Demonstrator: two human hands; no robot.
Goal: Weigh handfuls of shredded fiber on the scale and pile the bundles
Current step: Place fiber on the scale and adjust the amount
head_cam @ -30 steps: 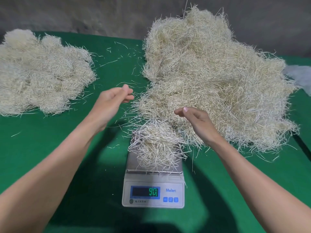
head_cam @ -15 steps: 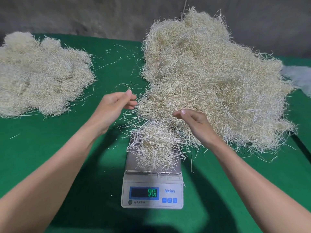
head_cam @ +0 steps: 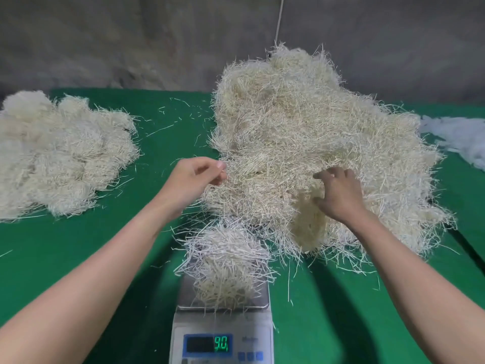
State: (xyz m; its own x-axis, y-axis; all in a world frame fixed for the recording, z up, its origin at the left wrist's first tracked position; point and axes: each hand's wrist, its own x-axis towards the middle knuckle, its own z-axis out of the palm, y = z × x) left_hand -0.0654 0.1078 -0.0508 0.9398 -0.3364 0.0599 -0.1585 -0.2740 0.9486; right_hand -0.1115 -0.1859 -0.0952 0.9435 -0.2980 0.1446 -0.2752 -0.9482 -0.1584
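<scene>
With the handful (head_cam: 225, 264) on the scale (head_cam: 183, 334) just this side of both hands, tease only a little off the big heap (head_cam: 301, 132), right hand (head_cam: 338, 193) clutching fibre, left hand (head_cam: 195, 177) pinching edge strands.

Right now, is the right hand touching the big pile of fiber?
Touching. The head view shows the right hand resting on the big pile, fingertips sunk among its strands.

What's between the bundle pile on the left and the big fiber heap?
In the head view, green table cover with a few stray strands lies between the bundle pile and the heap; nearer, the left hand is at the heap's edge.
</scene>
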